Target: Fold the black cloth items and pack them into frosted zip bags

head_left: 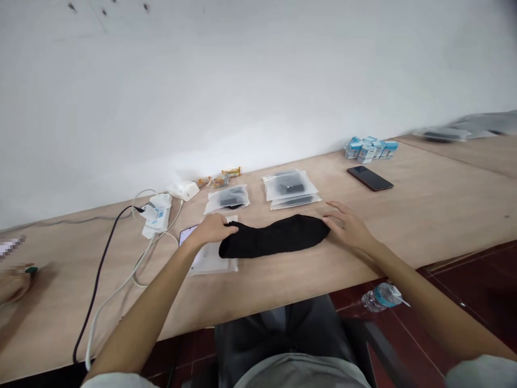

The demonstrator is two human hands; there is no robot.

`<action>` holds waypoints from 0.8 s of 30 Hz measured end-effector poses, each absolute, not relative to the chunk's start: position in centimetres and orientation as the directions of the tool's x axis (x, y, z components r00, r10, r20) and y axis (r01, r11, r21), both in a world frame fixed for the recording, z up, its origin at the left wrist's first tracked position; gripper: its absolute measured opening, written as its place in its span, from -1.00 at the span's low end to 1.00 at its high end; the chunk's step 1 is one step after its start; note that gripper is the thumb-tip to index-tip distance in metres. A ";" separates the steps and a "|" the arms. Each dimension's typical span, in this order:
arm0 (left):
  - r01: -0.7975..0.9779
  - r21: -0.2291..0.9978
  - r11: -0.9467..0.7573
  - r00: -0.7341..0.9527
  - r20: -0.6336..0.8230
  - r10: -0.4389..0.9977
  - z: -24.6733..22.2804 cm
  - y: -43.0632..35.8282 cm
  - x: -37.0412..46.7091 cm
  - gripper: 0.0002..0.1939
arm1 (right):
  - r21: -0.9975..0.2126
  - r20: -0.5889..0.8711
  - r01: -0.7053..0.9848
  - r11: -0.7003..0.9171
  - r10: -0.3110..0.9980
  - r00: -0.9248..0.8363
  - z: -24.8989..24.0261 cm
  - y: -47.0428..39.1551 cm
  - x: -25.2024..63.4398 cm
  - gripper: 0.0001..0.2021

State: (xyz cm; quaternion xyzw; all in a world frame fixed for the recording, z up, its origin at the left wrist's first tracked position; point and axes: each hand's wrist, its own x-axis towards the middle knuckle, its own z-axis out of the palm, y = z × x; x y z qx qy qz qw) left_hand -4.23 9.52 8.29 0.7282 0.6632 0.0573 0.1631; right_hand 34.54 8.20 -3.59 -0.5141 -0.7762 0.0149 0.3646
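A long black cloth piece, like a sock, (274, 237) lies stretched sideways near the table's front edge. My left hand (213, 228) is closed on its left end, thumb on top. At its right end my right hand (345, 223) has its fingers spread, with the thumb and a fingertip touching or very near the tip. Under the cloth's left end is a frosted plastic bag (212, 262), partly covering a lit phone (186, 234). Behind the cloth lie a frosted bag with a dark item (228, 198) and a stack of similar bags (290, 188).
A dark phone (370, 178) and small blue-white boxes (369, 150) are at the back right. Snack packets (220, 180), a white charger (183, 189), a power strip (158, 215) and cables sit left. Another person's hand (14, 283) is far left. A bottle (382, 297) stands below.
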 end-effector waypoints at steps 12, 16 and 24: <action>0.884 0.394 -0.252 0.226 0.112 0.968 3.4 7.0 1.1 -0.57 | -0.355 0.567 0.666 0.656 0.717 -0.405 -0.5 5.6 26.8 -0.71; 0.958 0.269 -0.096 0.083 0.061 0.995 1.9 5.9 -0.1 -0.52 | -0.293 0.484 0.627 0.722 0.678 -0.554 -0.6 5.8 24.1 -0.65; 0.944 0.315 -0.093 0.100 -0.003 0.995 0.9 5.9 1.2 -0.48 | -0.328 0.300 0.617 0.716 0.698 -0.651 -2.5 7.3 24.9 -0.59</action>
